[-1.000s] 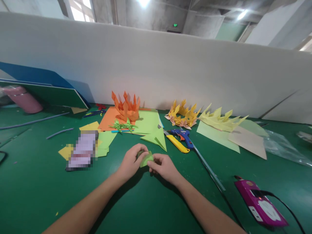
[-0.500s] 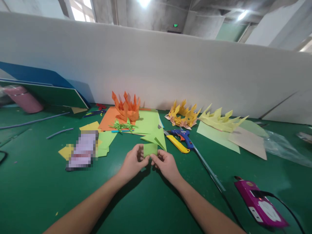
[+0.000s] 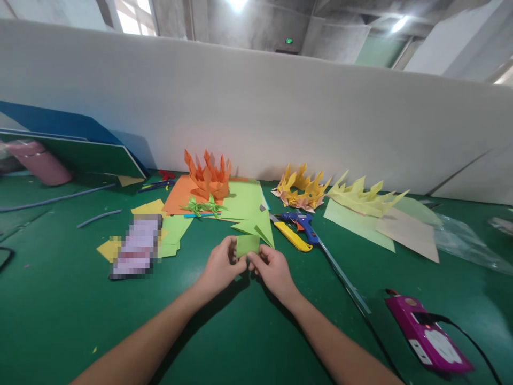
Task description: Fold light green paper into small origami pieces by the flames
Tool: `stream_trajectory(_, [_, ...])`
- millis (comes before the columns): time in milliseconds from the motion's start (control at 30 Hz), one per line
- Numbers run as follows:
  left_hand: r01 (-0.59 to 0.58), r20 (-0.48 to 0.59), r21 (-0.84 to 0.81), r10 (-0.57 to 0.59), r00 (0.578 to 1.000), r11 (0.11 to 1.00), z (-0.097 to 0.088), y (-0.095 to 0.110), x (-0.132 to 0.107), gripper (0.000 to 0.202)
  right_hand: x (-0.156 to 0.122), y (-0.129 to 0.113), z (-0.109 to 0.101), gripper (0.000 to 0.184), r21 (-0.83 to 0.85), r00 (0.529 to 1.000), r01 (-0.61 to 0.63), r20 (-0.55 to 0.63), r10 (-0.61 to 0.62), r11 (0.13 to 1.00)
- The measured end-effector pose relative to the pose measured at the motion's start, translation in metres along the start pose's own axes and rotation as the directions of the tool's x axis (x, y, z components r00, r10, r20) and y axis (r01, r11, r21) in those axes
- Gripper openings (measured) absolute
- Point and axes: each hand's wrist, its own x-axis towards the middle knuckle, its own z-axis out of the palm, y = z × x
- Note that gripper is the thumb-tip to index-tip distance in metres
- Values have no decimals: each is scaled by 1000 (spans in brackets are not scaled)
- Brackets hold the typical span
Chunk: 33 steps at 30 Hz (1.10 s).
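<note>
A small folded green paper square (image 3: 247, 245) stands upright between my two hands above the green table (image 3: 60, 299). My left hand (image 3: 221, 266) pinches its lower left edge with fingers closed. On the other side my right hand (image 3: 272, 269) pinches the lower right edge, also closed. Just behind the square lies a pointed folded green sheet (image 3: 256, 229).
Against the white partition stand folded paper crowns: orange (image 3: 207, 176), golden (image 3: 300, 188) and pale yellow (image 3: 363, 196). A yellow utility knife (image 3: 292, 236), a blue glue gun (image 3: 301, 222) and a metal ruler (image 3: 344, 278) lie to the right. A magenta device (image 3: 427, 334) with a cable sits near right.
A second ago the green piece was tilted and low between my fingers. Both hands have since turned it upright and flat-faced, moving slightly away from me.
</note>
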Motion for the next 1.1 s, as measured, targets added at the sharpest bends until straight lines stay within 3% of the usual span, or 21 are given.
stream_trajectory(200, [-2, -175, -55, -8, 985, 998, -21, 2, 14, 20, 6, 0, -16, 31, 58, 987, -64, -144, 72, 996])
stream_trajectory(267, [-21, -183, -63, 9, 983, 998, -25, 3, 15, 20, 6, 0, -18, 32, 76, 984, -71, -157, 82, 995])
stream_trajectory(533, [14, 69, -115, -6, 998, 993, -5, -3, 0, 25, 2, 1, -2, 32, 52, 999, -38, -22, 39, 998])
stream_trajectory(733, [30, 40, -151, -25, 999, 988, -9, 5, 2, 23, 2, 1, -7, 29, -3, 999, -16, -35, 16, 1000])
stream_trajectory(1100, [121, 114, -207, -99, 989, 971, -5, 5, 1, 29, 1, 0, -4, 24, 29, 999, -37, 2, 37, 999])
